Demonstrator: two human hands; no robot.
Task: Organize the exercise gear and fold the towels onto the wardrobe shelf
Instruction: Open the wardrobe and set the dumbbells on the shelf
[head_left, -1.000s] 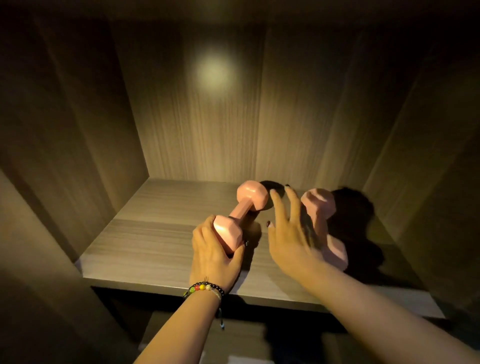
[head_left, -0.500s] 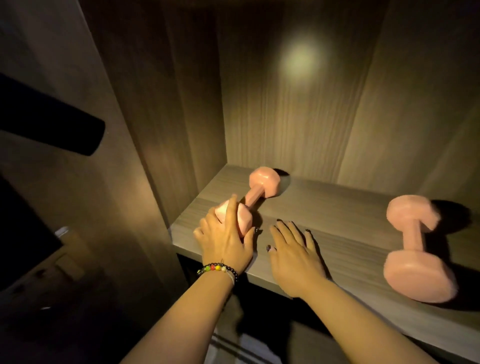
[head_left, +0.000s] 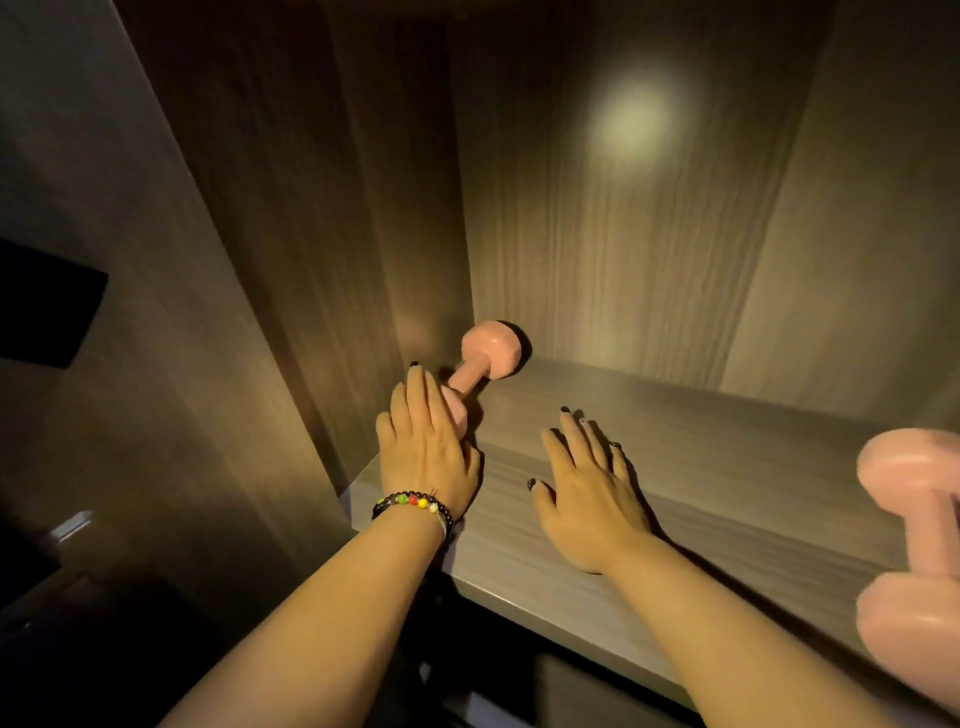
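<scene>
**Dumbbell going into the shelf corner**

At ten o'clock on the shelf (head_left: 675, 467), the left hand (head_left: 423, 452) lies fingers straight over the near head of one dumbbell (head_left: 488, 353), pressing it toward the side wall (head_left: 322, 260). The right hand (head_left: 587, 493) rests flat, fingers spread, holding nothing. A second dumbbell (head_left: 914, 545) sits at three o'clock, well apart. Likely next: bring it alongside. Both look matte pink, with rounded faceted heads; the shelf is grained wood laminate. No towels show.

left hand (head_left: 423, 452) fingers extended, right hand (head_left: 589, 488) flat, fingers spread
</scene>
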